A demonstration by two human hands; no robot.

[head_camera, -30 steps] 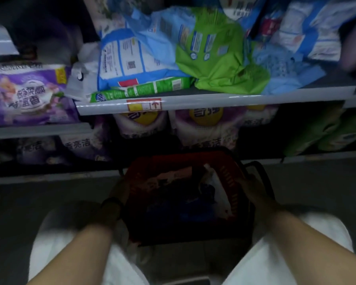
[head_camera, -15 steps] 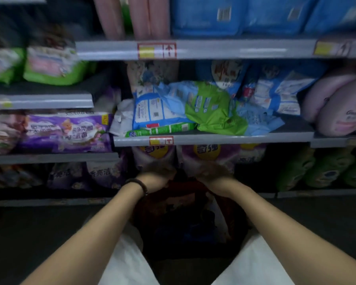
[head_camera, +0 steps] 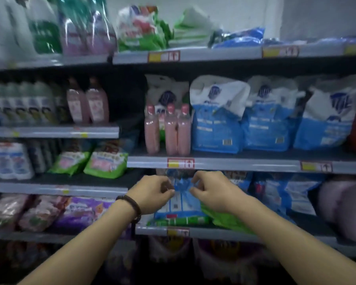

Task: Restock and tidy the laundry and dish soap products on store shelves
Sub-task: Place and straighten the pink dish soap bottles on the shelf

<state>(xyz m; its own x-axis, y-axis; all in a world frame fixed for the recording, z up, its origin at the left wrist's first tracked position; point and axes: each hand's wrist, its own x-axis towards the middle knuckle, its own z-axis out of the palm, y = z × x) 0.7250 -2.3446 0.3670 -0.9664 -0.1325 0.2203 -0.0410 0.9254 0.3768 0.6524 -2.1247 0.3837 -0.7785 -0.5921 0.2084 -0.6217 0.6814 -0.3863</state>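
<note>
A blue-and-white detergent bag (head_camera: 180,202) lies flat on the middle right shelf (head_camera: 214,232), on a thin green pack (head_camera: 181,221) and beside a green bag (head_camera: 226,221). My left hand (head_camera: 152,192), with a dark wristband, and my right hand (head_camera: 211,191) are raised side by side at the bag's crumpled top. The curled fingers of both hands pinch the plastic from left and right. My right forearm covers part of the green bag.
On the shelf above stand pink bottles (head_camera: 167,130) and upright blue-white bags (head_camera: 218,116). Green packs (head_camera: 105,163) and purple bags (head_camera: 84,210) fill the left shelves. A pink bag (head_camera: 345,204) lies at the right, and purple bags (head_camera: 214,256) sit in the dark bottom shelf.
My hands left the red basket on the floor and rose to the blue bag on the shelf. The view tilted up, so the basket is out of sight.
</note>
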